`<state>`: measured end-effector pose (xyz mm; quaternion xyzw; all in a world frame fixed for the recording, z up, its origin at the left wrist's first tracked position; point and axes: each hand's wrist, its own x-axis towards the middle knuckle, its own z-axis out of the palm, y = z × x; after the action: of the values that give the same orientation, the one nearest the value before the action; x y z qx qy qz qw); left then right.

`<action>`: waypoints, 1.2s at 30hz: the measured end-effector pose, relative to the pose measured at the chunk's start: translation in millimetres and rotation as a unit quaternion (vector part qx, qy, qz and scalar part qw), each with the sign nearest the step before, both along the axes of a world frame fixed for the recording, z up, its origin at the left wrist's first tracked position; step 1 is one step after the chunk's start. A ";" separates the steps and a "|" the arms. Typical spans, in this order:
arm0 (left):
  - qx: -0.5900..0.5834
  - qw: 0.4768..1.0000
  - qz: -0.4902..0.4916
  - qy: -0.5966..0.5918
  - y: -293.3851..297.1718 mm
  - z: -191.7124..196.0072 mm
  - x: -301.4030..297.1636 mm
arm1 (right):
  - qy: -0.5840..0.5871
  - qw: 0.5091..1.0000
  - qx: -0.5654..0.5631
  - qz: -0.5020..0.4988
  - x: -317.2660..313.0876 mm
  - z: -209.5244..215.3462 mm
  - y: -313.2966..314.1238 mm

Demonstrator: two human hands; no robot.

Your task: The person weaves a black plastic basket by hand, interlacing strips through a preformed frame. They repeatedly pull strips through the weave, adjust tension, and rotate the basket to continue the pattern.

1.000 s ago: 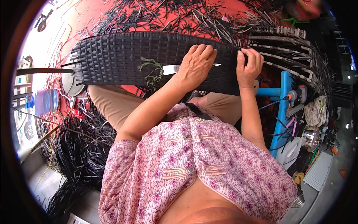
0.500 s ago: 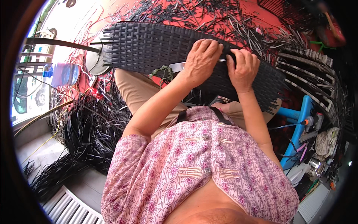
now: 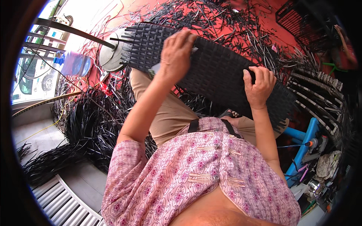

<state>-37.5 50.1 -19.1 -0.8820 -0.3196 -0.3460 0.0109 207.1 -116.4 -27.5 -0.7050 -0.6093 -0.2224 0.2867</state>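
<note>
Across the person's lap in the head view, a black basket-weave panel (image 3: 220,64) slants, loose strip ends jutting out; the left hand (image 3: 175,56) wraps a blurred, pale-handled knife (image 3: 155,68) over the ribbed weave; the right hand (image 3: 260,86) crooks its fingers at the far edge, pinching or merely resting I cannot tell; glossy strips (image 3: 90,122) heap nearby

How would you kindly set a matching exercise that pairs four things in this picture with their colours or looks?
Things:
1. Woven panel
2. Bottle
3. Shirt
4. Trousers

Looks:
A. Pink and patterned
B. See-through, with a blue cap end
C. Plain tan
D. Black, with ends sticking out at its left

Pairs: 1-D, 2-B, 3-A, 4-C.
</note>
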 end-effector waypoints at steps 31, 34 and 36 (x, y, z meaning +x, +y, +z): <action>0.006 0.999 -0.042 0.021 67.3 -14.3 -54.6 | -0.003 0.985 0.051 0.164 -123.6 -4.9 166.2; -0.067 0.993 -0.097 -0.022 79.7 -10.8 -70.8 | 0.027 0.988 0.015 0.152 -125.3 -5.9 169.0; -0.031 0.999 -0.002 -0.044 87.7 -12.9 -85.8 | 0.040 0.987 0.025 0.155 -127.8 -9.8 173.6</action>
<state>-123.3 137.9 -32.0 -0.8665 -0.3282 -0.3749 -0.0313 79.3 57.2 -37.3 -0.6028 -0.6938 -0.1619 0.3592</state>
